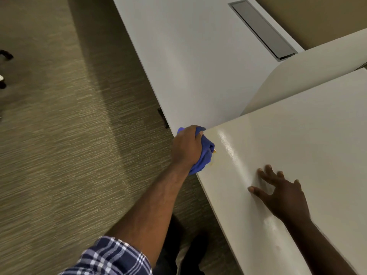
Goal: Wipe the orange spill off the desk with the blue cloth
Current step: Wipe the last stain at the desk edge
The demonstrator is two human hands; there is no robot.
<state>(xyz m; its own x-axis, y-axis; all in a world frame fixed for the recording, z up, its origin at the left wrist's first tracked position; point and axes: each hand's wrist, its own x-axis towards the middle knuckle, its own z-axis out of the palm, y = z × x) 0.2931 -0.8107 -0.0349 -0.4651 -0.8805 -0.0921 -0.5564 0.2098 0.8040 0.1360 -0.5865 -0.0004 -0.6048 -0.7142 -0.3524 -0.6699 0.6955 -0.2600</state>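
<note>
My left hand (186, 146) is closed around a bunched blue cloth (204, 155) and presses it on the near left corner of the white desk (297, 135). A small bright orange speck (214, 150) peeks out at the cloth's right edge, with a faint yellowish smear (215, 162) on the desk just beside it. My right hand (278, 192) lies flat on the desk with its fingers spread, to the right of the cloth and nearer to me, holding nothing.
A second white desk (194, 56) runs away at the back, with a grey cable slot (262, 29) in it. A curved white divider (297, 80) stands between the two desks. Carpet floor (69, 135) lies to the left; chair casters (6, 55) show at the far left edge.
</note>
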